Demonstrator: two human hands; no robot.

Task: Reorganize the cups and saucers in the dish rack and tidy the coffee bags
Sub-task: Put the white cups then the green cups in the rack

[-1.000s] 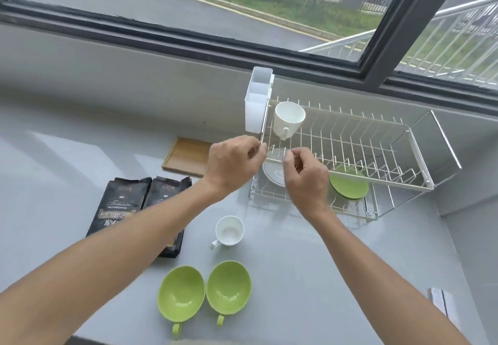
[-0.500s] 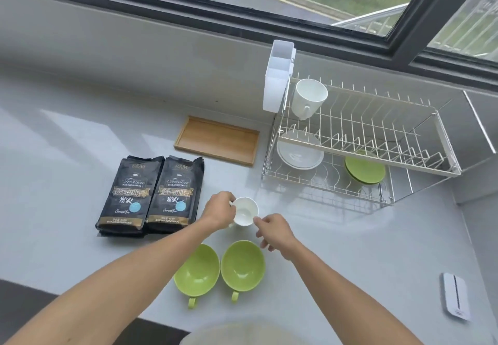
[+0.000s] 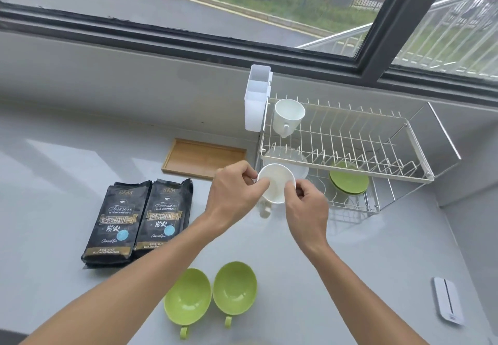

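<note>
both hands hold 1 white cup [image 3: 275, 185] in the air, just in front of the dish rack's [image 3: 347, 142] left end. the left hand [image 3: 234, 191] pinches the rim on the near left side, thumb across the lip; the right hand [image 3: 307, 207] pinches the rim on the right. each grip is closed on that rim. the cup tilts with its mouth toward the camera and its handle pointing down.

behind it, white saucers [image 3: 299, 167] lie on the rack's lower level, green saucers [image 3: 349, 181] further right, and a second white cup [image 3: 289, 117] sits on the upper level by the white holder [image 3: 256, 99]. most of the upper level to the right is bare wire.

on the grey surface [image 3: 350, 258], 2 coffee bags [image 3: 137, 215] lie side by side at left, near a wooden tray [image 3: 202, 157]; 2 green cups [image 3: 210, 295] stand close to the near edge.

half a second ago the cup stood on the surface beside the green cups; now it is lifted and nearer the rack.
</note>
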